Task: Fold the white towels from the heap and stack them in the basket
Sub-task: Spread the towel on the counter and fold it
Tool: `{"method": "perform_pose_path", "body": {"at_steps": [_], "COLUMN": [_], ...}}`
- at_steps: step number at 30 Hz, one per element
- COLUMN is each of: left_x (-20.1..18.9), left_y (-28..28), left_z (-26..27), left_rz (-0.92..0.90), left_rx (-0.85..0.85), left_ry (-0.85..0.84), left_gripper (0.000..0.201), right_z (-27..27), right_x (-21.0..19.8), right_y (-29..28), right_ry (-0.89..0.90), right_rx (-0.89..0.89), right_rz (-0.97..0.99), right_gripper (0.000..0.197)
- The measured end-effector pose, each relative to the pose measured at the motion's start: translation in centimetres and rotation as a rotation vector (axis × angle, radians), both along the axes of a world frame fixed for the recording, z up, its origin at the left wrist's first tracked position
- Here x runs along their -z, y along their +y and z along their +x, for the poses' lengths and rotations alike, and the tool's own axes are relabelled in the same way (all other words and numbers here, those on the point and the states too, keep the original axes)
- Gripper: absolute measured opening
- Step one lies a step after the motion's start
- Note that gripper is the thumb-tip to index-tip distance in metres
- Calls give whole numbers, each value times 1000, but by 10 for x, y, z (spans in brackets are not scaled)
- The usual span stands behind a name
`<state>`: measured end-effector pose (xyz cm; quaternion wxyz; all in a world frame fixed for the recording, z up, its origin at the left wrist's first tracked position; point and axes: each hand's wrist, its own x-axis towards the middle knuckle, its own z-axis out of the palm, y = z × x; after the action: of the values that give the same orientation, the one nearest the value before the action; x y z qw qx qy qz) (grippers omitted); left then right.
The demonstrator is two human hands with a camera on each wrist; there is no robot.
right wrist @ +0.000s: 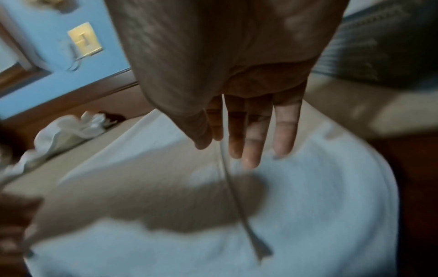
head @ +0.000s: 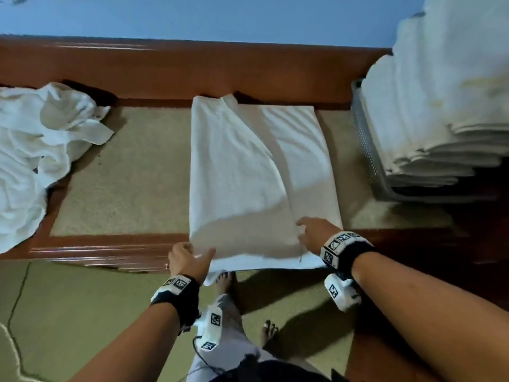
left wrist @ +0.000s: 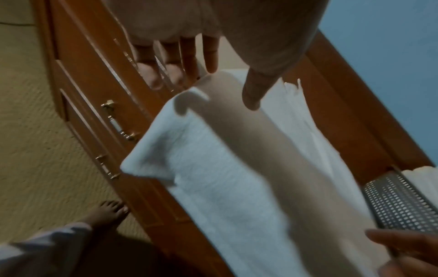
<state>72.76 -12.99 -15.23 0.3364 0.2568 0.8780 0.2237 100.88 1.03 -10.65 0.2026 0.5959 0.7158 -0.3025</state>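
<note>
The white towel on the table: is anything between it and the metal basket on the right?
Nothing visible lies between the half-folded white towel and the perforated metal basket, only bare tabletop. The basket already holds a high stack of folded white towels, so it must go on top.

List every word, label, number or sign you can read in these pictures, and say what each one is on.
No readable words or numbers anywhere.
Wristbands: black-and-white square marker patterns, no letters.
Wrist camera housings: the same kind of marker squares, no text.
Towel: a small tag hangs at its near edge by the right hand, too blurred to read.
Wall plate: no legible marking.
</note>
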Motion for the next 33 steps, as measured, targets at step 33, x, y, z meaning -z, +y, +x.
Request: {"method": "perform_pose_path", "body": {"at_steps": [33], "left_x": [26], "left_y": [-79], "left_z": [6], "left_rz": [-181], "left_rx": [261], "left_ry": [36], "left_gripper": [71], "right_z": [-38], "right_x": [11], "right_y": [-92], "right_ry": [544], "right_rx": [351], "right_rz": [-154], "right_gripper": [35]}}
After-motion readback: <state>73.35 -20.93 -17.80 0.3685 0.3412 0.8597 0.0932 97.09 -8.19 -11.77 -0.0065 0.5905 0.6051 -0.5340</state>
